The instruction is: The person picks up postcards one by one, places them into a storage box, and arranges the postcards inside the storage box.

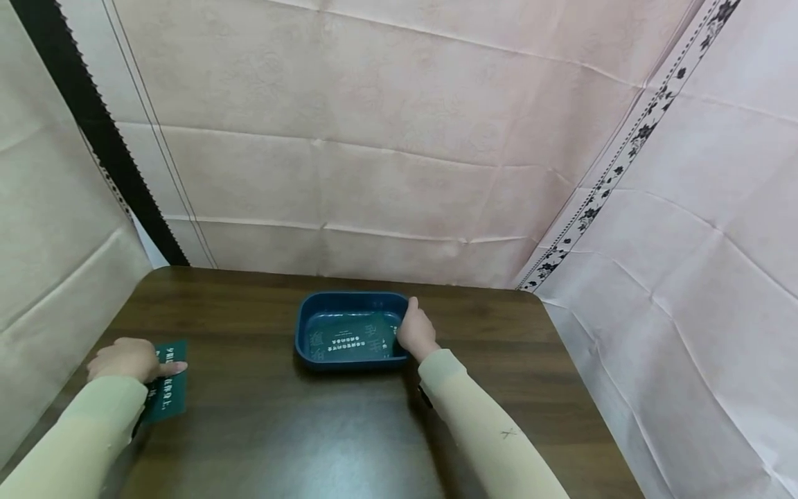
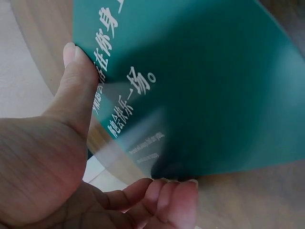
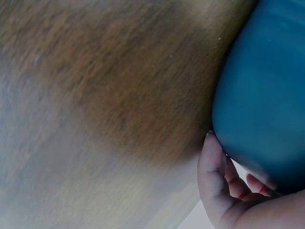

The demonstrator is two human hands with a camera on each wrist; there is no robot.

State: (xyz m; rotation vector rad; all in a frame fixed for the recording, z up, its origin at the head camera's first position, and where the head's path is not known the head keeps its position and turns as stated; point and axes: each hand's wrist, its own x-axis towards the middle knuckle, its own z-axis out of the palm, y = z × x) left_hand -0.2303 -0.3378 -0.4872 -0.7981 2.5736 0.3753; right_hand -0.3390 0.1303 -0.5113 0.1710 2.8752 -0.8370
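Observation:
A dark blue tray (image 1: pixel 309 309) stands in the middle of the brown table (image 1: pixel 268 430), with green printed cards (image 1: pixel 352 338) lying inside it. My right hand (image 1: pixel 415 333) grips the tray's right rim; the right wrist view shows the fingers (image 3: pixel 214 176) curled against the blue tray wall (image 3: pixel 262 95). At the table's left side my left hand (image 1: pixel 131 360) holds a green card (image 1: pixel 167 388) with white writing. In the left wrist view that card (image 2: pixel 205 90) lifts off the tabletop, with the thumb (image 2: pixel 76 86) on its edge and the fingertips (image 2: pixel 167 195) curled under it.
Pink cloth (image 1: pixel 405 152) hangs behind the table and along the right side (image 1: pixel 704 277). A beige cloth (image 1: pixel 43 229) hangs on the left, with a black strip (image 1: pixel 93 125) beside it. The table's rounded back corners lie close to the cloth.

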